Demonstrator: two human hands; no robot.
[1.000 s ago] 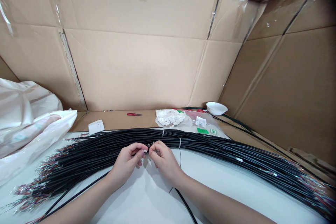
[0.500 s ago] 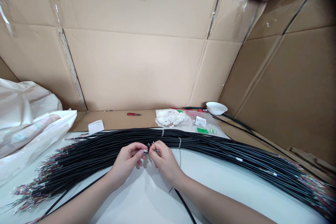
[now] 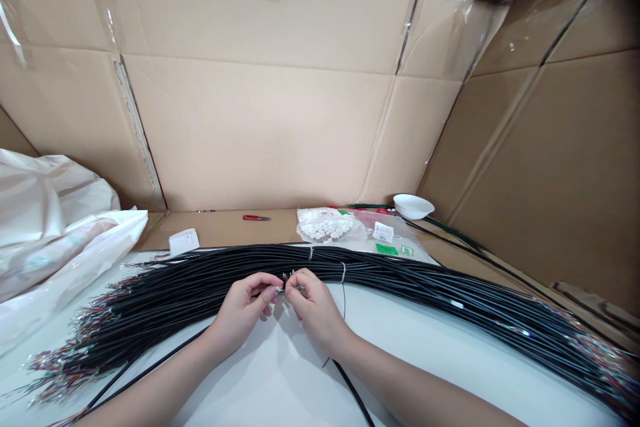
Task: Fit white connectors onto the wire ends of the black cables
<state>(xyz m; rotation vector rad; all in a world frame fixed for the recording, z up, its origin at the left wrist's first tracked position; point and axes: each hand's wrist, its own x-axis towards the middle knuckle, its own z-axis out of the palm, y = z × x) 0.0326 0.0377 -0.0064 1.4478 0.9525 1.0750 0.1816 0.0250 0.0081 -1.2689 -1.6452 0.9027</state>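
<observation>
My left hand point(image 3: 249, 303) is closed, thumb and forefinger pinching a small whitish piece point(image 3: 279, 289), perhaps a connector housing; it is mostly hidden. Close beside it, my right hand point(image 3: 313, 303) pinches thin wires point(image 3: 287, 276) whose metal-tipped ends stick up between the hands. The fingertips of both hands nearly meet. Just behind them lies a thick bundle of black cables point(image 3: 240, 273), curving across the table and bound with ties. A black cable point(image 3: 353, 393) runs out below my right forearm.
Small white parts point(image 3: 327, 229) lie in a plastic bag at the back. Red-handled tweezers or cutters point(image 3: 257, 218) lie left of it, a white bowl point(image 3: 413, 206) right. White plastic sheeting point(image 3: 55, 233) covers the left side. Cardboard walls point(image 3: 260, 133) stand behind and right.
Both hands stay in nearly the same place. The fingers shift slightly, and less of the whitish piece shows at the left fingertips.
</observation>
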